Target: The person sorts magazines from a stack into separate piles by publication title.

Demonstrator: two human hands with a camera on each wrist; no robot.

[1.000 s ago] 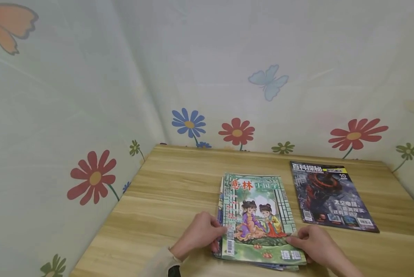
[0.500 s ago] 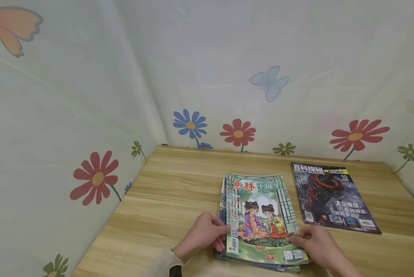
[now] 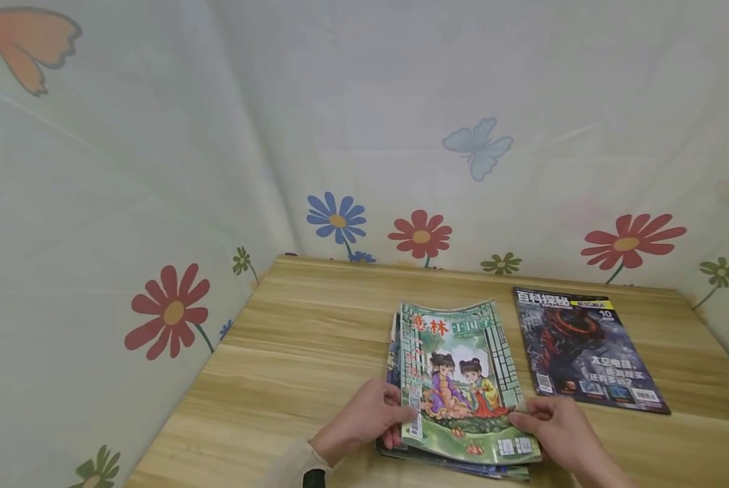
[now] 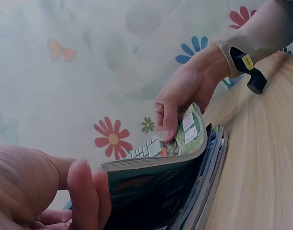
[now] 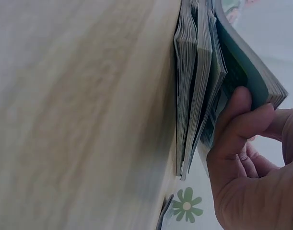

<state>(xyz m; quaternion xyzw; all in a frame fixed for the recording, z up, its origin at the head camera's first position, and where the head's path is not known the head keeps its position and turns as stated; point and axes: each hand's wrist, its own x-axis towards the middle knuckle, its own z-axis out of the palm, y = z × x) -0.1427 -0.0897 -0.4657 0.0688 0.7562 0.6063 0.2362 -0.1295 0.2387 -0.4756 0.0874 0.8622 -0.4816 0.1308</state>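
Together, a person's left hand (image 3: 367,410) and right hand (image 3: 559,427) hold a green magazine (image 3: 462,366) by its near left and near right edges, the fingers of each clamped on it, thumbs over the cover, as it sits tilted above a pile of magazines (image 5: 187,96) at the near side of the wooden tabletop (image 3: 291,366). The pile's edges jut out unevenly at the left and near sides. A dark magazine (image 3: 590,349) lies flat to the right, slightly farther off, a narrow strip of wood between it and the green cover; it is the nearest thing on that side. A pale curtain (image 3: 364,88) printed with flowers and butterflies stands along the far and left edges, bounding the surface. Broad wood grain runs left of the pile, with more between its far edge and the curtain
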